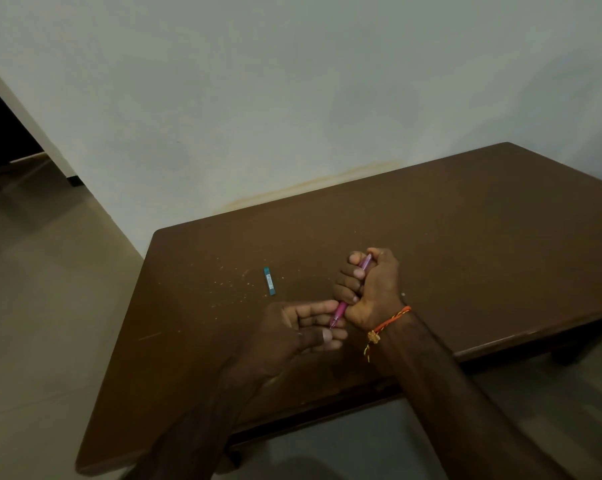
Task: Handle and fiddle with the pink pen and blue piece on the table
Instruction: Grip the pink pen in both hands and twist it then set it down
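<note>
Nearest me, my left hand [301, 329] pinches the tip of the pink pen [341, 308], its grip narrow around it. Beyond, my right hand [372, 289] fists the pen's barrel above the desk [465, 237]. Left of the pen, the blue piece [269, 280] lies alone on the desk.

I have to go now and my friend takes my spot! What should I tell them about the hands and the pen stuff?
Right hand: fist shut around the pink pen, tip end pointing toward you.
Left hand: fingers at the pen's tip; whether they pinch it is unclear.
Blue piece: lying alone on the brown table, left of the hands, untouched.
Done: pen picked up.
Left: keep fiddling with the pen, then handle the blue piece.
</note>
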